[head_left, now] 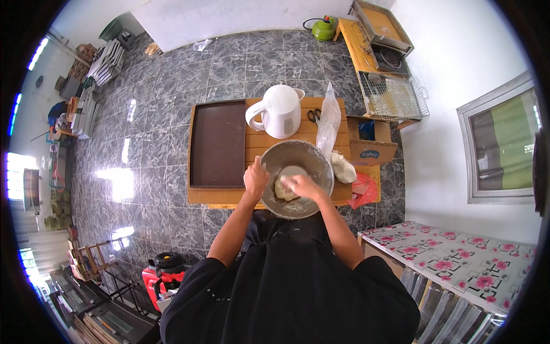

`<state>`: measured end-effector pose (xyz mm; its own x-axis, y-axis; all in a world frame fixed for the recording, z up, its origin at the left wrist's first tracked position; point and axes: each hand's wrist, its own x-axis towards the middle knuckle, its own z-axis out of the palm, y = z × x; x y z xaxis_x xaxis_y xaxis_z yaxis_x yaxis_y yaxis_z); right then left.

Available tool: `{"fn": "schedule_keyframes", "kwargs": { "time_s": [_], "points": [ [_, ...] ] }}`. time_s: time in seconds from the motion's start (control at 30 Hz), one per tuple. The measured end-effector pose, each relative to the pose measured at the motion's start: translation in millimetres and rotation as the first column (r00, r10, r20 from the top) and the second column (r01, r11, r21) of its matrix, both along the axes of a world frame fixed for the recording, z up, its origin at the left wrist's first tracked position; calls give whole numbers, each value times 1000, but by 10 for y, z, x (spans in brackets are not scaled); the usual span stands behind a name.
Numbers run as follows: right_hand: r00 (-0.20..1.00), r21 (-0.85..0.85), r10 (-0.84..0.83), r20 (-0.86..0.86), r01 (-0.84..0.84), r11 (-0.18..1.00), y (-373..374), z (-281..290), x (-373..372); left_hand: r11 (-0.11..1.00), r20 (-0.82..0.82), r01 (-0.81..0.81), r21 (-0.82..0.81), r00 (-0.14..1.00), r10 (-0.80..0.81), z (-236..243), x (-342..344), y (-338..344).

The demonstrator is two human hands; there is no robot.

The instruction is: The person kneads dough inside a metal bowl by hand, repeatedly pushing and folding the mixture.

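Note:
My left hand (255,175) grips the left rim of a large metal bowl (313,155) standing on the wooden table (217,196). My right hand (299,184) is inside the bowl at a lump of pale dough (285,191), its fingers smeared by motion over a whitish patch. Behind the bowl stands a white electric kettle (278,112), with dark scissors (314,115) to its right. A tall clear plastic bag (329,120) lies beside them, and a bag of white powder (344,170) is right of the bowl. A dark tray (216,143) fills the table's left side.
A cardboard box (371,150) and red plastic bag (362,189) are at the right. Farther back are a green gas cylinder (323,30) and a wire cage (387,96). A flower-patterned surface (447,264) is at lower right, a red machine (154,286) at lower left.

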<state>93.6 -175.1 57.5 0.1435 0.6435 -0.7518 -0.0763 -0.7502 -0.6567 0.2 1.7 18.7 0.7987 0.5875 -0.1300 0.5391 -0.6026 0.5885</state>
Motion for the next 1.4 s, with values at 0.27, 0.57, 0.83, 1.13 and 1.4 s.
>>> {"fn": "schedule_keyframes", "kwargs": {
  "time_s": [0.27,0.57,0.83,1.13,1.4],
  "points": [
    [335,87,-123,934,121,989,-115,-1347,-579,999,67,-18,48,998,15,-11,87,-127],
    [727,199,-422,542,377,905,-1,-881,-310,999,39,-41,-17,998,41,-1,-2,-81],
    [906,113,-409,-112,421,900,222,-873,-652,998,23,-36,54,999,35,-5,119,-143],
    [462,214,-264,847,159,964,-173,-868,-181,999,74,-41,22,997,39,-12,117,-176],
    [761,364,-382,524,206,908,-49,-627,-307,997,31,-41,65,999,39,-23,138,-118]
  ]
}}
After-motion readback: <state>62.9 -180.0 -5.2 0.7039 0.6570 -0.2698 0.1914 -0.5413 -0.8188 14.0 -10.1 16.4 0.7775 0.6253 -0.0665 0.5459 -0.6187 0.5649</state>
